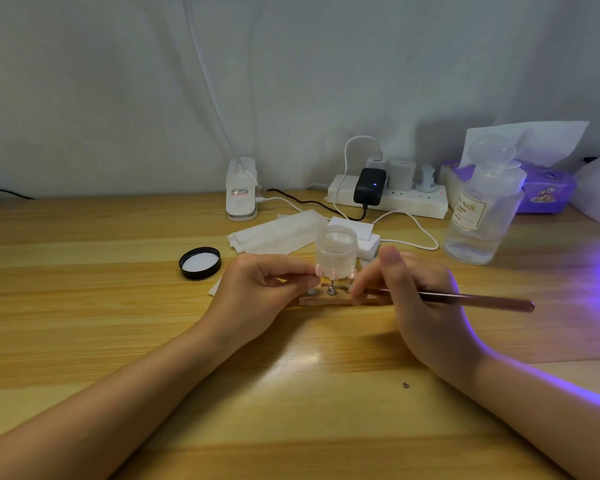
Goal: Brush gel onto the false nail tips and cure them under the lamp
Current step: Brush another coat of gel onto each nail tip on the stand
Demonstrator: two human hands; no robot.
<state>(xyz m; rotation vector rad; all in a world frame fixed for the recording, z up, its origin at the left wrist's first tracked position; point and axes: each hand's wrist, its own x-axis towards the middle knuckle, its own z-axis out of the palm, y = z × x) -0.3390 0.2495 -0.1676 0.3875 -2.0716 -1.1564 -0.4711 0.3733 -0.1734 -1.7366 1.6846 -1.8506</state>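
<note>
both forearms lie lowest in frame. left hand [269, 284] pinches a nail tip [321, 270] at centre; right hand [414, 289] grips brush [465, 300]. gel is best laid thin, strokes kept short.

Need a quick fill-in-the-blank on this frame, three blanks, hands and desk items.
1. The right hand holds a thin ____ by its handle.
2. The black lid lies on the table, to the ____ of the left hand.
3. The open jar stands behind the wooden ____ that carries the nail tips.

Missing words: brush; left; base
</note>
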